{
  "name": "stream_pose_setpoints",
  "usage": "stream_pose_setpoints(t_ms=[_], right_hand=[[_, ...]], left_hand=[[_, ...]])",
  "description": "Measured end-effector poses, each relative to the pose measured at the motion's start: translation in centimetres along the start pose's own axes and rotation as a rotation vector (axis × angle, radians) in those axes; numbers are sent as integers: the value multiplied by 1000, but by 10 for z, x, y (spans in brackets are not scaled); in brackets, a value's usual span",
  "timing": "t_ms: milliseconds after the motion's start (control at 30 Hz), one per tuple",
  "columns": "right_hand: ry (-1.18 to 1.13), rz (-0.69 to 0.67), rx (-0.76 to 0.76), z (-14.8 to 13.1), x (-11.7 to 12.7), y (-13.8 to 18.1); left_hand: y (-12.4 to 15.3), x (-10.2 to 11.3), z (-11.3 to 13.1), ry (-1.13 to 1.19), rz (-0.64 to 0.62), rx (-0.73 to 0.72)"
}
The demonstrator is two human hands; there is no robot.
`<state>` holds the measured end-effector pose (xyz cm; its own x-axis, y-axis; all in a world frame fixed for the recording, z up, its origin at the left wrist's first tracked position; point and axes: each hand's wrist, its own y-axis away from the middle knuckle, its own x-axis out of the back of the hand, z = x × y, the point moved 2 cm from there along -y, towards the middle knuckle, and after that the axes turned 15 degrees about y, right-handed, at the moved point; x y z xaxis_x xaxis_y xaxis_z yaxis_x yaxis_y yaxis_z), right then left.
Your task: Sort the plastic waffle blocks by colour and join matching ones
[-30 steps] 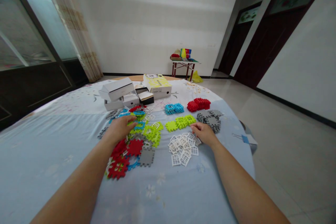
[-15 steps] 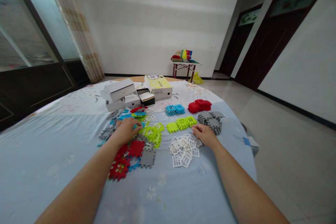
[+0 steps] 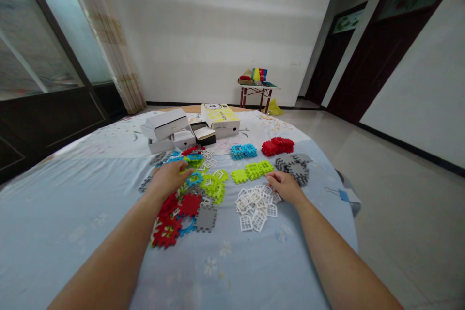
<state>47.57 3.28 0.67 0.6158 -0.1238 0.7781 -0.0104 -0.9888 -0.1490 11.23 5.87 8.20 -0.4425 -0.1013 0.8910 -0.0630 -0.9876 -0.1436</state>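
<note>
My left hand [image 3: 168, 178] is over a mixed pile of flat interlocking plastic pieces, its thumb and fingers apart, with nothing visible between them. Beneath and around it lie red pieces [image 3: 190, 204], lime green pieces [image 3: 215, 189], a grey square piece [image 3: 206, 218] and a blue ring-shaped piece [image 3: 195, 178]. My right hand [image 3: 285, 185] rests at the upper right edge of a heap of white window-shaped pieces [image 3: 253, 203]. Its thumb and fingertips are pinched together; anything between them is too small to make out.
Behind the white heap are lime green pieces [image 3: 253, 171], blue pieces [image 3: 243, 151], red pieces [image 3: 278, 146] and grey pieces [image 3: 293, 167], grouped by colour. White boxes [image 3: 165, 125] and a yellow-and-white box [image 3: 220, 119] stand farther back. The round table's edge curves along the right.
My left hand has shifted slightly left over the mixed pile, uncovering more of the blue ring-shaped piece. My right hand stays in nearly the same place, still pinched.
</note>
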Motion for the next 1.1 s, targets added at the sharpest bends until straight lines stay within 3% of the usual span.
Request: stream_pose_setpoints(t_ms=[300,400,500,667,900,1100], right_hand=[[-15,-9,4,-4,2,1],[-28,-5,5,-4,2,0],[-43,-2,5,-6,3,0],[-12,0,28,-9,3,0],[-1,10,38,-16,5,2],[17,40,57,-19,8,0]], left_hand=[[2,-4,-4,-151,-237,-38],[2,-2,-4,-126,-212,-63],[0,2,2,-47,-109,-111],[-16,-2,38,54,-89,-213],[-81,-30,104,-113,-173,-246],[-120,-57,133,-172,-191,-251]])
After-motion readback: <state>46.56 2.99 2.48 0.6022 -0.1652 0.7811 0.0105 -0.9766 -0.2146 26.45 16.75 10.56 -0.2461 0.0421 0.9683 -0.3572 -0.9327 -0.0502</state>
